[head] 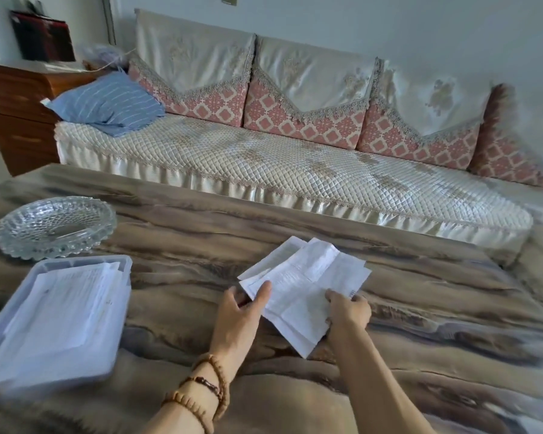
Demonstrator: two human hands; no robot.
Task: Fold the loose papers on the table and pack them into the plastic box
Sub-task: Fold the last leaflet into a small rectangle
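Observation:
A small pile of loose white printed papers (304, 277) lies on the brown marbled table (420, 324), right of centre. The top sheet (295, 311) is creased and reaches toward me. My left hand (242, 314) pinches its left edge with the thumb on top. My right hand (347, 311) grips its right edge, fingers curled over the paper. The clear plastic box (119, 311) sits at the left of the table and holds a stack of folded papers (63, 305).
A cut-glass dish (54, 227) stands behind the box at the far left. Beyond the table's far edge runs a quilted cream sofa (264, 164) with pink cushions and a blue striped pillow (110, 103). A wooden cabinet (16, 114) is at the back left.

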